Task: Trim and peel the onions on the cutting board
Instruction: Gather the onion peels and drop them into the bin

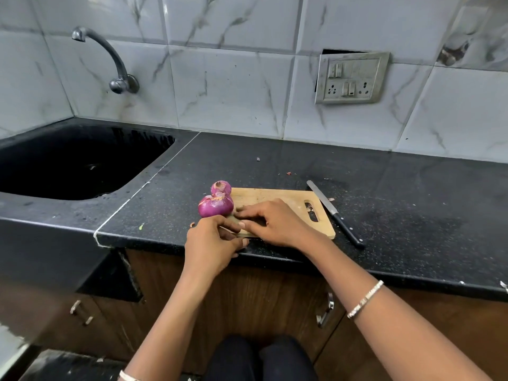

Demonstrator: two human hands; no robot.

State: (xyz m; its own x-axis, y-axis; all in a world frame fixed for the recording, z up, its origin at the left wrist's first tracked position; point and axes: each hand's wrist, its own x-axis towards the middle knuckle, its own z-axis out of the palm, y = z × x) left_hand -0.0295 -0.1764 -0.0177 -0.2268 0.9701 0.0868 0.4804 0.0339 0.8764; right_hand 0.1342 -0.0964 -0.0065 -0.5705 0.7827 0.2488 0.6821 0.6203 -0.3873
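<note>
Two red onions at the left end of a wooden cutting board, both hands beside them.

The near onion (215, 206) touches the far onion (221, 187) at the cutting board (275, 196) edge. The right hand (270, 222) lies flat, fingers straight, on the board; the left hand (210, 244) curls at its near corner, whether gripping anything I cannot tell. A knife (334, 213) lies right of the board on the counter (398, 188). What the sink (68, 160) holds is not visible.
</note>
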